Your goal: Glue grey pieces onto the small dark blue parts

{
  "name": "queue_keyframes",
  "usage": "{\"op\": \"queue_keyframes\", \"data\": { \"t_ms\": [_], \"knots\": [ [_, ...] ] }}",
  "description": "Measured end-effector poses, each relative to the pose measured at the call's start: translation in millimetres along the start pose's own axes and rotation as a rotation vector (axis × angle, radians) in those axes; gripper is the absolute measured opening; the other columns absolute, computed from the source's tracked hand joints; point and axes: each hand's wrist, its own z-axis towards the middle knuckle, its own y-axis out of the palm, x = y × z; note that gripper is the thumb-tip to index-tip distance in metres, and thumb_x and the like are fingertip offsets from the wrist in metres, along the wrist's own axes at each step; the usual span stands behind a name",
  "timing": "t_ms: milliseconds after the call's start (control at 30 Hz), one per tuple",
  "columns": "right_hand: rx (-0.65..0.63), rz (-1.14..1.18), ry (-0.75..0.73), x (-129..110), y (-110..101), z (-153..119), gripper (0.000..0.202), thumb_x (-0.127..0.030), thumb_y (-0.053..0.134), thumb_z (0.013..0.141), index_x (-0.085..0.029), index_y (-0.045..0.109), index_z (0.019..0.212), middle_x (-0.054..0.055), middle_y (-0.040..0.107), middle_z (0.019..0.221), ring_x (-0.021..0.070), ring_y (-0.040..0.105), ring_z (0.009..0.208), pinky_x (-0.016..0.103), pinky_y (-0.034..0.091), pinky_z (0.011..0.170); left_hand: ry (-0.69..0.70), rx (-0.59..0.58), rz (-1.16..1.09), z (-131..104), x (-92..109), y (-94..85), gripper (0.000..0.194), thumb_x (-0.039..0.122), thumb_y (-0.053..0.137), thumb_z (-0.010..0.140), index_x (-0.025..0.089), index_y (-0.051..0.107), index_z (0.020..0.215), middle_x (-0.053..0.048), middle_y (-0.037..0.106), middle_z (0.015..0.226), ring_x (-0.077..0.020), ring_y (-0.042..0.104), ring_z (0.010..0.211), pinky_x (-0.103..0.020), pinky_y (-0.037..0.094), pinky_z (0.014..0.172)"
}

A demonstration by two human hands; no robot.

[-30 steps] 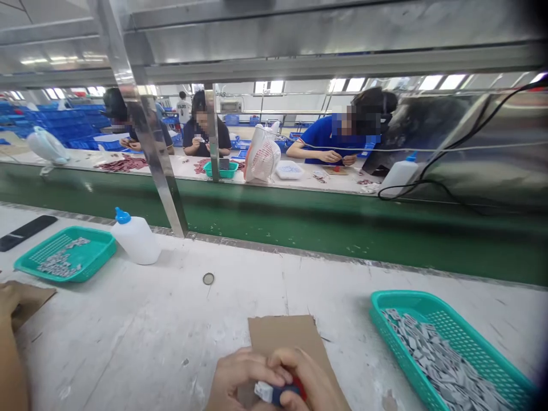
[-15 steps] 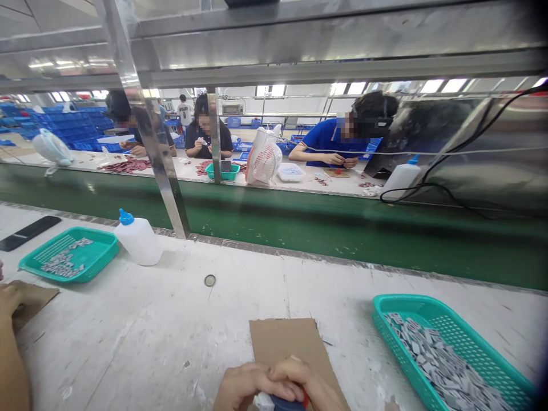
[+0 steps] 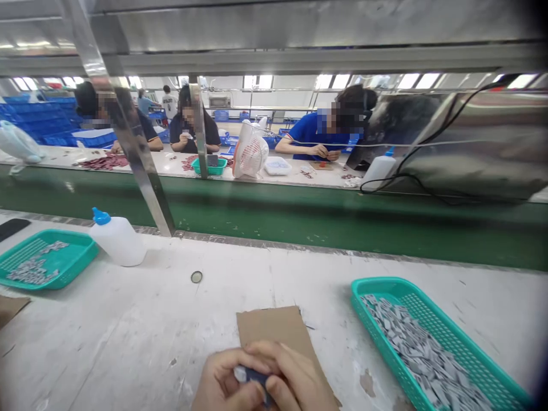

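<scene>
My left hand (image 3: 222, 377) and my right hand (image 3: 295, 371) are closed together at the bottom middle, over the near part of a brown cardboard sheet (image 3: 274, 325). Between their fingers is a small dark blue object (image 3: 256, 377) with a whitish end at its left; its kind is unclear, and the fingers cover most of it. To the right of my hands, a green basket (image 3: 387, 341) holds a heap of small grey pieces (image 3: 423, 357).
A bottle cap (image 3: 196, 277) lies on the white table (image 3: 141, 319). Farther left are a white bottle with blue tip (image 3: 120, 242) and another green basket (image 3: 77, 268). A metal post (image 3: 145, 182) rises at the table's back edge, before a green belt (image 3: 257, 211). Co-workers sit beyond it.
The view has shifted, so the table items appear farther left. My fingers have turned about the blue object, which shows more between them now; the red bit beside it has gone out of sight.
</scene>
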Motion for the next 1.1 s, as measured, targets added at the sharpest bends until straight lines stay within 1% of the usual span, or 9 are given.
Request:
{"op": "queue_keyframes", "data": {
  "t_ms": [133, 233, 300, 400, 500, 600, 800, 933, 1100],
  "knots": [
    [0.047, -0.203, 0.156, 3.6, -46.5, 5.8, 0.028, -0.033, 0.038, 0.099, -0.024, 0.062, 0.112, 0.005, 0.071, 0.099, 0.018, 0.066, 0.089, 0.028, 0.05, 0.079, -0.105, 0.16, -0.075, 16.5, 14.9, -8.1, 0.028, 0.037, 0.085, 0.067, 0.016, 0.073, 0.081, -0.01, 0.076, 0.101, -0.0143, 0.071, 0.066, -0.021, 0.056, 0.062],
    [0.253, -0.437, 0.422, 25.1, -101.4, -3.2, 0.029, -0.035, 0.041, 0.097, -0.022, 0.065, 0.107, 0.007, 0.069, 0.108, 0.0221, 0.064, 0.097, 0.031, 0.049, 0.08, -0.187, 0.254, -0.078, 29.5, 24.0, -16.8, 0.03, 0.032, 0.086, 0.067, 0.015, 0.072, 0.088, -0.012, 0.073, 0.11, -0.0139, 0.072, 0.075, -0.018, 0.058, 0.07],
    [0.319, -0.594, 0.667, 46.3, -135.3, -16.5, 0.03, -0.033, 0.041, 0.096, -0.019, 0.065, 0.109, 0.01, 0.068, 0.111, 0.0256, 0.064, 0.098, 0.034, 0.049, 0.079, -0.205, 0.302, -0.056, 36.0, 27.0, -22.5, 0.029, 0.026, 0.085, 0.068, 0.015, 0.071, 0.09, -0.012, 0.073, 0.11, -0.0138, 0.072, 0.079, -0.018, 0.059, 0.074],
    [0.223, -0.705, 0.959, 76.2, -166.2, -37.7, 0.034, -0.023, 0.042, 0.094, -0.013, 0.065, 0.116, 0.014, 0.066, 0.116, 0.0289, 0.062, 0.106, 0.036, 0.048, 0.084, -0.195, 0.382, -0.031, 44.2, 28.4, -29.8, 0.022, 0.014, 0.082, 0.07, 0.013, 0.071, 0.089, -0.011, 0.074, 0.105, -0.0135, 0.072, 0.079, -0.017, 0.059, 0.073],
    [0.098, -0.713, 0.998, 94.2, -172.2, -48.9, 0.038, -0.015, 0.043, 0.091, -0.014, 0.064, 0.122, 0.015, 0.063, 0.122, 0.0274, 0.061, 0.11, 0.032, 0.046, 0.087, -0.17, 0.47, 0.019, 56.2, 30.7, -36.1, 0.021, 0.005, 0.072, 0.074, 0.012, 0.072, 0.094, -0.01, 0.075, 0.103, -0.0127, 0.072, 0.079, -0.015, 0.059, 0.073],
    [0.075, -0.737, 0.983, 100.2, -168.3, -49.9, 0.044, -0.007, 0.042, 0.087, -0.017, 0.065, 0.123, 0.014, 0.063, 0.118, 0.0254, 0.063, 0.103, 0.03, 0.045, 0.082, -0.135, 0.449, 0.156, 79.6, 36.7, -44.3, 0.024, 0.007, 0.068, 0.076, 0.011, 0.073, 0.099, -0.011, 0.074, 0.106, -0.0142, 0.072, 0.084, -0.018, 0.059, 0.077],
    [0.109, -0.704, 1.06, 96.0, -168.0, -48.3, 0.044, 0.0, 0.041, 0.083, -0.017, 0.068, 0.112, 0.013, 0.067, 0.114, 0.0236, 0.064, 0.099, 0.027, 0.043, 0.072, 0.158, 0.344, 0.852, 172.5, 58.5, -64.9, 0.038, 0.03, 0.064, 0.081, 0.009, 0.068, 0.112, -0.014, 0.072, 0.11, -0.0239, 0.07, 0.099, -0.036, 0.055, 0.093],
    [0.108, -0.686, 1.113, 91.6, -167.1, -47.1, 0.037, -0.009, 0.044, 0.087, -0.019, 0.066, 0.114, 0.011, 0.072, 0.096, 0.023, 0.066, 0.081, 0.027, 0.038, 0.06, 0.233, 0.41, 1.116, 236.1, 70.9, -72.4, 0.035, 0.023, 0.06, 0.081, 0.008, 0.069, 0.111, -0.016, 0.073, 0.105, -0.0303, 0.067, 0.103, -0.046, 0.048, 0.099],
    [0.128, -0.703, 1.108, 90.0, -164.3, -47.0, 0.03, -0.013, 0.045, 0.089, -0.019, 0.069, 0.105, 0.012, 0.067, 0.114, 0.0241, 0.065, 0.096, 0.027, 0.04, 0.065, 0.334, 0.391, 1.361, 270.3, 65.6, -84.0, 0.036, 0.018, 0.052, 0.084, 0.01, 0.066, 0.116, -0.016, 0.063, 0.128, -0.0317, 0.057, 0.119, -0.044, 0.04, 0.106]
  ]
}}
